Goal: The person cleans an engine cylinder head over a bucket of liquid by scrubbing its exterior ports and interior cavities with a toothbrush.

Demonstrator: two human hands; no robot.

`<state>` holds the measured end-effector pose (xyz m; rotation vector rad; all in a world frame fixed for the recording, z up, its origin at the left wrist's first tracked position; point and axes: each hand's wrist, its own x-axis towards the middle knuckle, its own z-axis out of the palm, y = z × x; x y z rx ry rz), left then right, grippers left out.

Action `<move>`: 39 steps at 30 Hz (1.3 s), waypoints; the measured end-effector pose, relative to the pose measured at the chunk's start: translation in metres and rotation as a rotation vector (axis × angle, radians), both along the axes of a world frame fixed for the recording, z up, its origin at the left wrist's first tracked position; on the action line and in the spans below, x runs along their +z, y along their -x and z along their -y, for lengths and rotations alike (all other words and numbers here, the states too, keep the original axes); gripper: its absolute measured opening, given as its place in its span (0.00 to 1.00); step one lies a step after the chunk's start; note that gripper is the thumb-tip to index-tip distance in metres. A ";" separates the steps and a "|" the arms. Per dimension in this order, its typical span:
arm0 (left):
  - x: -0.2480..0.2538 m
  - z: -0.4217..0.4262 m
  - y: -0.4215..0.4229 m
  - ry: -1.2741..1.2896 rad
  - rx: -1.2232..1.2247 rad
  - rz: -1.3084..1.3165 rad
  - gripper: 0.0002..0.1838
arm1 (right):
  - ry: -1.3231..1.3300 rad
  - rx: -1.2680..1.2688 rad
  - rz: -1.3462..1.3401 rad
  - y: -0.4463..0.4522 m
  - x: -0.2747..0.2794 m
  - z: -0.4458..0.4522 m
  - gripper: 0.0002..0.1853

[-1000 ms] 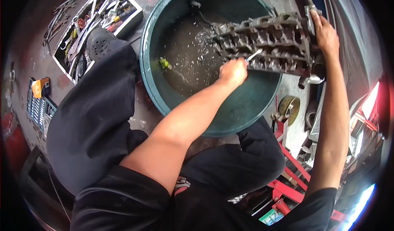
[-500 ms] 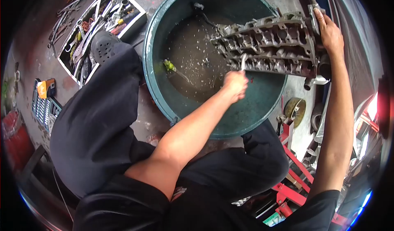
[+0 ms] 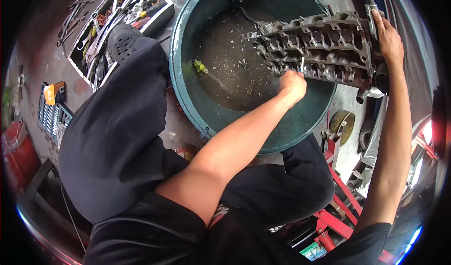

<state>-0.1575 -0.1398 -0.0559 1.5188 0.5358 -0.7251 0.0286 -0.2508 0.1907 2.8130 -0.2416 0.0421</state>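
Note:
An engine cylinder head [image 3: 347, 48] leans over the right side of a round green tub [image 3: 181, 91], which holds murky water with pale flecks. My right hand [image 3: 390, 41] grips the far right end of the cylinder head, thumb on top, fingers mostly hidden behind it. My left hand [image 3: 293, 84] is closed around a slim white tool [image 3: 302, 63] with a bit of blue near the grip. Its tip touches or nearly touches the lower row of the head's recesses; most of it is hidden in my fist. In the water lies a yellow-green piece [image 3: 200, 67] with a pale stem.
A white-edged toolbox [image 3: 110, 70] full of wrenches stands at upper left, beside a black clog [image 3: 124, 41]. More wrenches lie on the floor. An orange box [image 3: 54, 93] rests on a blue socket case [image 3: 47, 114]. Red metal stands [image 3: 336, 225] are at lower right.
My left hand has shifted right along the cylinder head with the white tool. My right hand keeps its grip on the end. The whole view has moved slightly.

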 end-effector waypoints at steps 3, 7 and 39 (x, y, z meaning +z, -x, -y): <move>-0.006 -0.008 -0.020 -0.107 -0.266 -0.041 0.15 | 0.031 0.029 0.012 0.003 0.002 0.000 0.41; 0.025 -0.009 -0.009 -0.059 -0.067 -0.098 0.14 | 0.015 -0.017 -0.004 0.001 0.001 -0.001 0.42; -0.008 0.021 0.014 0.216 0.196 -0.129 0.21 | 0.011 -0.030 -0.031 -0.005 0.000 0.006 0.45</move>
